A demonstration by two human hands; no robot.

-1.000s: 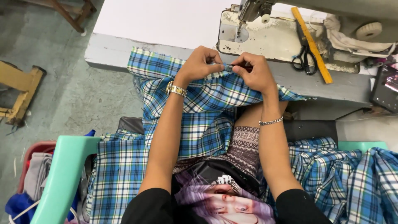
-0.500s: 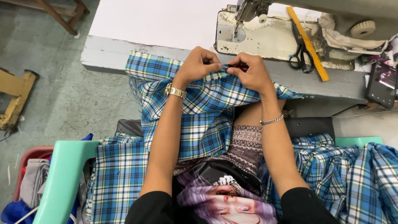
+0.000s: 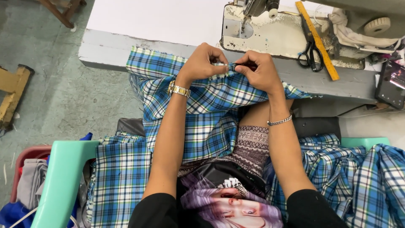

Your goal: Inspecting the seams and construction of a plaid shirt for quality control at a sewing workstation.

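A blue plaid cloth [image 3: 202, 114] hangs from the edge of the sewing table [image 3: 139, 25] down over my lap. My left hand [image 3: 201, 62], with a gold watch on its wrist, pinches the cloth's top edge at the table's rim. My right hand [image 3: 261, 71], with a silver bracelet on its wrist, pinches the same edge right beside it, fingertips nearly touching. A small dark thing shows between my right fingers; I cannot tell what it is. The sewing machine [image 3: 270, 29] stands just beyond both hands.
Black scissors [image 3: 310, 55] and an orange ruler [image 3: 316, 40] lie on the machine's bed at the right. A phone [image 3: 390, 84] sits at the far right edge. More plaid fabric [image 3: 363, 177] is piled at my right, a green chair arm [image 3: 63, 181] and a red basket [image 3: 21, 181] at my left.
Both hands have stayed pinched on the cloth's top edge at the table's rim. The view has drifted slightly; the cloth has barely moved.
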